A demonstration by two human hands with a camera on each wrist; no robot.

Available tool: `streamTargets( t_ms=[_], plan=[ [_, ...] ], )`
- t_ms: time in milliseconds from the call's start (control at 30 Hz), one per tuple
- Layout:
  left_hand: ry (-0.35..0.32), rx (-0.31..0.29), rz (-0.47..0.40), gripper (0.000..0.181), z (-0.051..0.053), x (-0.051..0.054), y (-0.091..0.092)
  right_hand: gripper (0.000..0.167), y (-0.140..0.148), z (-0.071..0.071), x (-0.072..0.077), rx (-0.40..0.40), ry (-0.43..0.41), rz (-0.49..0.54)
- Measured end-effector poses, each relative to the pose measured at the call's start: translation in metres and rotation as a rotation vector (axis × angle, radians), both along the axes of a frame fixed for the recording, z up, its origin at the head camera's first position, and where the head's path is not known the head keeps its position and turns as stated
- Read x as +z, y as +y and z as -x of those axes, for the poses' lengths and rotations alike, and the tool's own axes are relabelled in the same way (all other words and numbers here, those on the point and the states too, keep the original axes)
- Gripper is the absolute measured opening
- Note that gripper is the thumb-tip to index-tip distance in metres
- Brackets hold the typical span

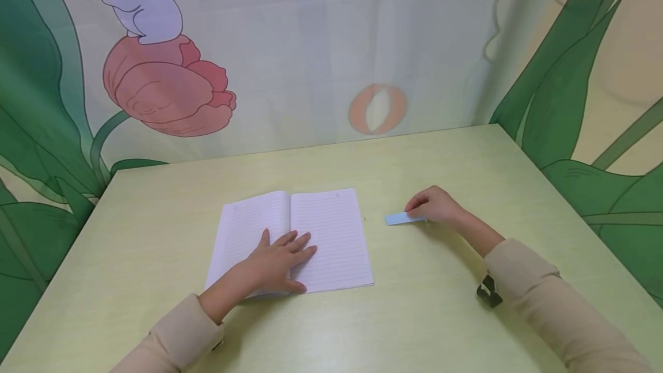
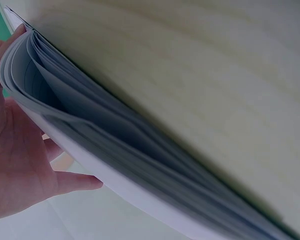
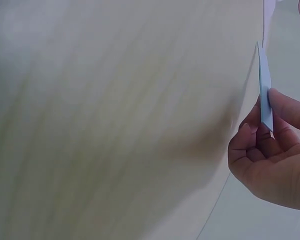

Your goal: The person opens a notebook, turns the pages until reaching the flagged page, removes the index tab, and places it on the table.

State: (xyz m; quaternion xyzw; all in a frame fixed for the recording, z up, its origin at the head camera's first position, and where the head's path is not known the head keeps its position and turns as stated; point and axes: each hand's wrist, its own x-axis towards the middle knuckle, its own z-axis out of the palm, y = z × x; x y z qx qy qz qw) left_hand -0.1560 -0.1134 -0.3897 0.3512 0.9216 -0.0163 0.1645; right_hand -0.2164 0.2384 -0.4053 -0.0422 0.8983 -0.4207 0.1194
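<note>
A lined notebook (image 1: pixel 326 235) lies open on the table, its pages blank apart from the ruling. Across its centre fold rests my left hand (image 1: pixel 277 263), fingers spread over the pages. In the left wrist view the stacked page edges of the notebook (image 2: pixel 140 145) bow up beside the left hand (image 2: pixel 20 165). To the right of the notebook, my right hand (image 1: pixel 435 206) pinches a light blue paper strip (image 1: pixel 401 219) by its right end. The right wrist view shows the strip (image 3: pixel 265 95) between thumb and curled fingers of the right hand (image 3: pixel 275 160).
The pale wood-grain table (image 1: pixel 414 315) extends around the notebook. Behind it hangs a curtain (image 1: pixel 311 73) printed with a rabbit, a flower and green leaves. A small dark clip-like piece (image 1: pixel 488 291) hangs below the right sleeve (image 1: pixel 523 266).
</note>
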Motion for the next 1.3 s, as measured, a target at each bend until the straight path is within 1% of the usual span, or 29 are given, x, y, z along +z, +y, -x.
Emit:
streamTargets(
  t_ms=[200, 533, 733, 933, 1033, 1167, 1300],
  plan=[
    [-0.004, -0.002, 0.002, 0.077, 0.0, 0.0, 0.0, 0.011, 0.001, 0.003, -0.003, -0.023, -0.003, -0.029],
    [0.004, -0.004, -0.006, 0.078, 0.0, 0.0, -0.001, 0.008, 0.0, 0.003, -0.007, -0.045, 0.053, -0.099],
    [0.008, -0.004, -0.005, 0.079, 0.001, -0.003, -0.001, 0.006, -0.001, 0.001, -0.007, -0.046, 0.083, -0.139],
    [0.016, -0.001, -0.003, 0.078, 0.002, -0.003, -0.001, 0.008, 0.001, 0.0, -0.007, -0.057, 0.089, -0.135],
    [0.019, -0.001, -0.006, 0.078, 0.002, -0.003, -0.001, 0.012, 0.002, 0.0, -0.005, -0.061, 0.103, -0.104],
    [0.018, 0.001, -0.018, 0.079, 0.001, -0.002, -0.001, 0.016, 0.001, -0.003, -0.001, -0.065, 0.119, -0.068],
    [0.025, -0.004, -0.033, 0.079, 0.002, -0.003, -0.002, 0.019, 0.0, -0.006, 0.004, -0.07, 0.113, -0.069]
  ],
)
